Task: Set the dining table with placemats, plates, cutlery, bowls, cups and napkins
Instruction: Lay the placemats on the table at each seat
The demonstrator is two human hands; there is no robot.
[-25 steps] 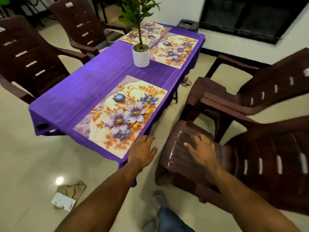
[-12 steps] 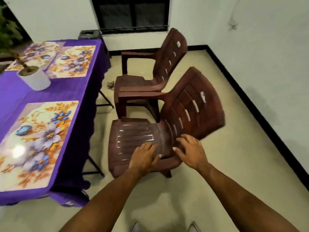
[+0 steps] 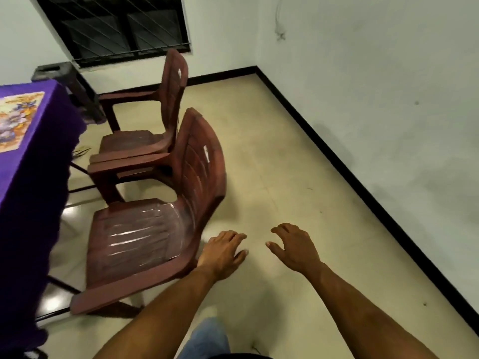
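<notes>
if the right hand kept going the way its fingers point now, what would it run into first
Nothing close, as far as this view shows. The right hand is open over bare floor, fingers pointing up-left. The near chair sits off to the left of that line; depth is hard to judge.

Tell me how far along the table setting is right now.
Early. Done: a floral placemat lies on the purple tablecloth. In hand: nothing; the left hand and right hand are both open over the floor beside the near chair. Left: no plates, cutlery, bowls, cups or napkins in view.
</notes>
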